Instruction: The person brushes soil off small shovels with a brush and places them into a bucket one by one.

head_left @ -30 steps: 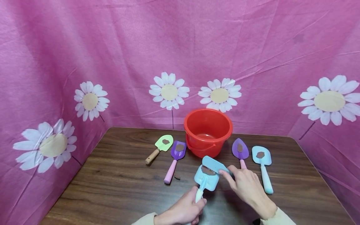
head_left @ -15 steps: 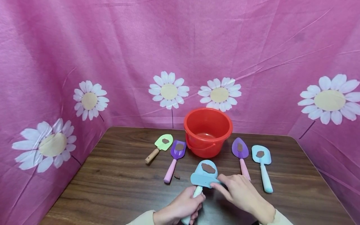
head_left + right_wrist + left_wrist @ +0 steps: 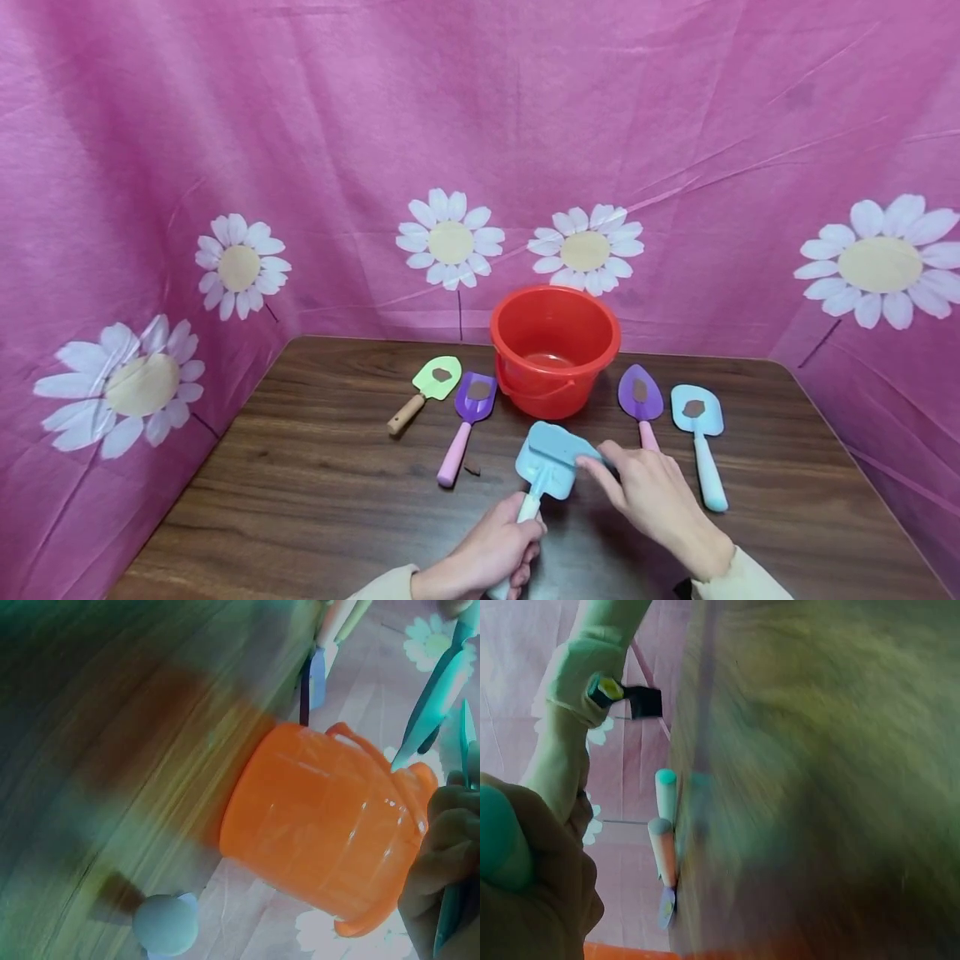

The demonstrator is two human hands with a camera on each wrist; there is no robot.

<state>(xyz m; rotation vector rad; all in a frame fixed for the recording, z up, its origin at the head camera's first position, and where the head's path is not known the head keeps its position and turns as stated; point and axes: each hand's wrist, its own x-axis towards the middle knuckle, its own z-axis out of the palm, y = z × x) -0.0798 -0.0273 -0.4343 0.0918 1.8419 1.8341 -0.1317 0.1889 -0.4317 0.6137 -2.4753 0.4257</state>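
Note:
My left hand [image 3: 487,546] grips the pale handle of a light blue toy shovel [image 3: 557,482], held above the table with its head pointing away. Across the upper part of that head lies a flat blue scraper-like piece [image 3: 562,443] with rounded corners. The thumb and fingers of my right hand [image 3: 656,500] pinch its right end. It hides the brown patch on the shovel head. In the left wrist view, the curled left hand [image 3: 551,855] wraps the handle's mint end [image 3: 502,840]. The right wrist view shows the right hand [image 3: 442,851] at the edge.
Behind the shovel stands a red bucket [image 3: 551,387]. Left of it lie a green shovel [image 3: 429,385] and a purple one [image 3: 467,417]; a purple trowel [image 3: 640,392] and another light blue shovel [image 3: 702,442] lie right. A small brown scrap [image 3: 472,469] is on the table [image 3: 315,467].
The scraper-like piece slid down from the shovel's tip to near its neck, baring the brown patch, then went back up and covers it now. The left hand kept its grip.

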